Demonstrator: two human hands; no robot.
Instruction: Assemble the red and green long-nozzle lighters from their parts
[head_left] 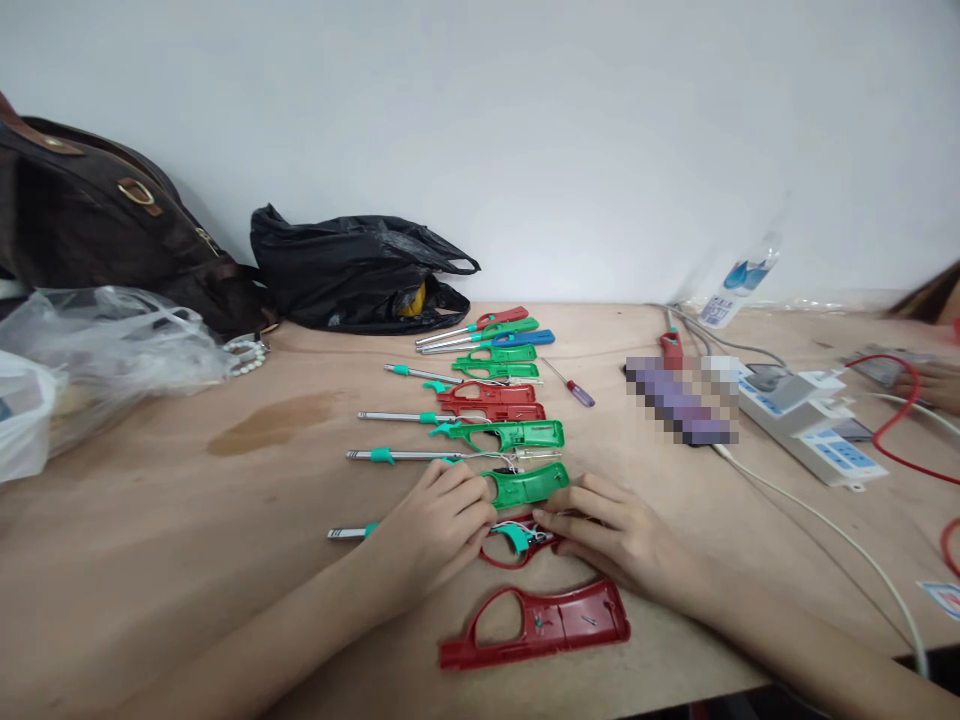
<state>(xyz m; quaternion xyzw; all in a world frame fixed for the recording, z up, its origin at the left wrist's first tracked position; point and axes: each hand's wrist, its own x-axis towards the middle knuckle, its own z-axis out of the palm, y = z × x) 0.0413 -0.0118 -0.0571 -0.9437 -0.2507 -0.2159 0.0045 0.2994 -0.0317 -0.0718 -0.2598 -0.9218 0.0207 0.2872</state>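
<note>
In the head view a red lighter half-shell (pixel 501 562), with a teal trigger (pixel 514 538) and white wires inside, lies on the table between my hands. My left hand (pixel 450 515) closes around its front end, where a metal lighter tube (pixel 345 534) sticks out to the left. The fingers of my right hand (pixel 611 525) close on its rear end and hide much of it. Nearest me lies another red half-shell (pixel 577 620), inner side up, with a small metal bit in it. Just beyond my fingers is a green half-shell (pixel 532 486).
Farther back, more lighter parts and assembled lighters (pixel 517 325) form a column. A screwdriver (pixel 580 393) lies beside them. On the right are a phone (pixel 675 400), a power strip (pixel 810 425), cables and a bottle (pixel 739 283). Bags (pixel 345 270) stand left; another person's hand (pixel 937 385) is far right.
</note>
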